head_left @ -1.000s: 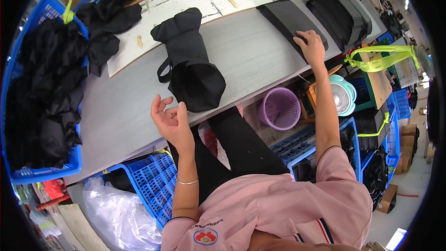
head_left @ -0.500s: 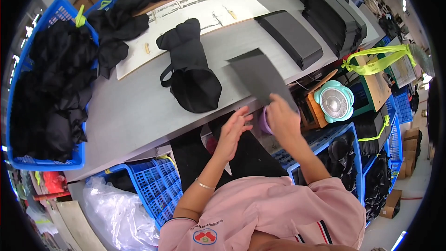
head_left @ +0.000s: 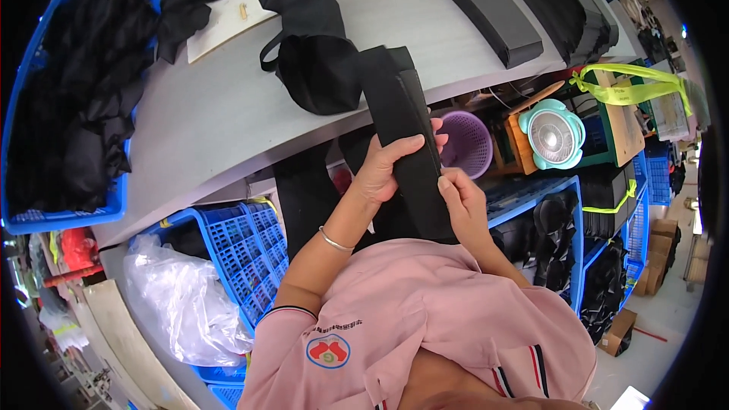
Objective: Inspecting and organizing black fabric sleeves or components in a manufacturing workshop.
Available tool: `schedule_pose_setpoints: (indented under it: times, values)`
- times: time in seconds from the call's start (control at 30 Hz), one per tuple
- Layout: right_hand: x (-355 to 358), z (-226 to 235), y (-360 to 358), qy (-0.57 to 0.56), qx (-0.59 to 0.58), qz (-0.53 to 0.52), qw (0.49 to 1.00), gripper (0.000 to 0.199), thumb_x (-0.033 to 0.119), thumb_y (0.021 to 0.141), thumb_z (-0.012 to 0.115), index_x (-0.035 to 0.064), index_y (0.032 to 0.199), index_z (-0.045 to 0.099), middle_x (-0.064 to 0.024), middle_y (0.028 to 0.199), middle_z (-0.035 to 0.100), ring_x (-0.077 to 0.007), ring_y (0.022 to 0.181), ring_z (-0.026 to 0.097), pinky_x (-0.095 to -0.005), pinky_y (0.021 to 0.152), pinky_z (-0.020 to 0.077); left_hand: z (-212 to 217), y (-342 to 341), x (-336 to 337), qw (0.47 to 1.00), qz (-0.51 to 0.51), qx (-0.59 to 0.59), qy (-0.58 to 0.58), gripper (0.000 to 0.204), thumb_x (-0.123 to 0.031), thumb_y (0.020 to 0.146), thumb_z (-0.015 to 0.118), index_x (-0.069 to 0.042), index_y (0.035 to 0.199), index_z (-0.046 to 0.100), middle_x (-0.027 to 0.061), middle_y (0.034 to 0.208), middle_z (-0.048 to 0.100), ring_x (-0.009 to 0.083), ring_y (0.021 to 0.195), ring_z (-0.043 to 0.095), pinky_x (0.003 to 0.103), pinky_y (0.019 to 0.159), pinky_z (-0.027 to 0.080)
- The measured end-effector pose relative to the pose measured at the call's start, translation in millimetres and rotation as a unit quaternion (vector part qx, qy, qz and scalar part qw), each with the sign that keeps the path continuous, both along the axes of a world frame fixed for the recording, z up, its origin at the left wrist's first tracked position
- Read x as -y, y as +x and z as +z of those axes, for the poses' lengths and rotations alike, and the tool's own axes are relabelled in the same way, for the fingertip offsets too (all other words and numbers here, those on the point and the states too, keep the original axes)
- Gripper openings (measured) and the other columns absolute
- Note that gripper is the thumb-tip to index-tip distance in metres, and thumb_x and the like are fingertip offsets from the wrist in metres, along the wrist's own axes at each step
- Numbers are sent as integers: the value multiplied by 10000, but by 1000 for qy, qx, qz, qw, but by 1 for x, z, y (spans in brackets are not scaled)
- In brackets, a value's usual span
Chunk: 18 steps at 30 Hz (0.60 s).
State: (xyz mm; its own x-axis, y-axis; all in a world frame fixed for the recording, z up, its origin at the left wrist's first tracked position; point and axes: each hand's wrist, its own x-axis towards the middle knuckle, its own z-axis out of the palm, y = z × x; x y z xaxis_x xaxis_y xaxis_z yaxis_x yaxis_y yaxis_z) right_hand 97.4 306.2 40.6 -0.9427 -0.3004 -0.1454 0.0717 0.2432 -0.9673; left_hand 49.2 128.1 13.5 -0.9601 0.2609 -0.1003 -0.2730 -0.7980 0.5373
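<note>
A black panel [head_left: 399, 110], folded lengthwise into a narrow strip, is held upright in front of my body at the table's edge. My left hand [head_left: 386, 165] is closed around it from the left, thumb lying across the front and fingertips showing past the right edge. Lower down, my right hand [head_left: 463, 201] pinches the panel's right edge between thumb and fingers. Just beyond its top end, a black sewn fabric piece [head_left: 319, 68] with a loop lies on the grey table [head_left: 220, 137]. Further right is a neat stack of dark panels [head_left: 493, 19].
A blue crate [head_left: 114, 209] heaped with black fabric stands at the left. Below the table are another blue crate [head_left: 247, 258], a clear plastic bag [head_left: 182, 311], a purple basket [head_left: 467, 144] and a turquoise fan [head_left: 554, 133]. More panel stacks [head_left: 569, 15] sit at the far right.
The panel, earlier spread flat in my right hand, is now folded and closer to my body. My left hand, previously empty, has taken hold of it. The view has shifted downward.
</note>
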Motion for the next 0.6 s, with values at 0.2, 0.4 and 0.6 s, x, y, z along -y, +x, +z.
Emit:
schedule_pose_setpoints:
  times: [0.2, 0.4, 0.6]
  values:
    - [14, -5, -6, -7, -120, -20, 993, 508, 185, 922, 687, -24, 1338, 484, -119, 1237, 583, -191, 1013, 599, -306, 890, 473, 21, 14, 7, 997, 37, 17, -69, 382, -114, 871, 697, 35, 1215, 624, 133, 1196, 670, 235, 1056, 675, 358, 922, 545]
    - [13, -1, -18, -119, 39, 38, 991, 460, 131, 954, 648, -51, 1354, 512, -63, 1210, 627, -127, 1100, 566, -282, 971, 446, 13, 32, 40, 795, 347, -156, -472, 308, -156, 979, 552, -16, 1237, 646, 153, 1539, 342, 251, 1381, 375, 386, 1094, 341]
    - [23, -6, -50, -114, 89, 166, 976, 437, 133, 967, 617, -14, 1369, 530, -47, 1237, 622, -111, 1123, 556, -260, 984, 432, -7, -13, 98, 635, 423, -37, -646, 264, -52, 911, 624, -16, 1168, 671, 153, 1380, 509, 204, 993, 574, 304, 808, 485]
